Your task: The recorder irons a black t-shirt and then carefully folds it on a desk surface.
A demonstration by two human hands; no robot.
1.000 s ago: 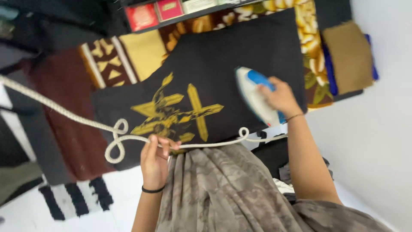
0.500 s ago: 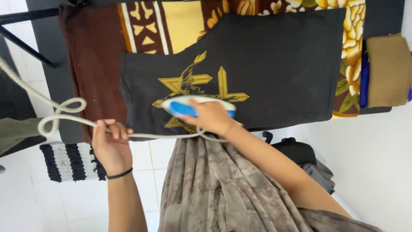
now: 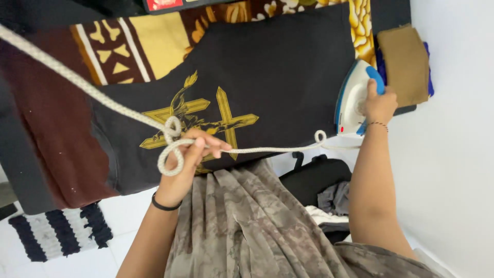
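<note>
Here, my right hand [image 3: 380, 105] closed on the iron [image 3: 353, 100], stood at the black shirt's [image 3: 278, 77] right edge beside the folded brown cloth [image 3: 406, 64], my left hand [image 3: 182, 167] pinching the looped cord [image 3: 170, 146] at the bench's [image 3: 20, 175] near edge, probably over the gold print [image 3: 206, 116], dark middle cloth open between.

A black shirt [image 3: 278, 77] printed with a gold cross and bird motif lies over a cloth [image 3: 139, 44] patterned in brown, yellow and cream, beside a plain maroon fabric [image 3: 49, 128]. The iron [image 3: 355, 100] is white with a blue handle, its cord [image 3: 77, 85] a cream weave. A tan pad [image 3: 404, 64] sits on blue, a black-and-white striped mat [image 3: 56, 231] lies on white tiles, and the skirt [image 3: 247, 226] is mottled grey-brown.
</note>
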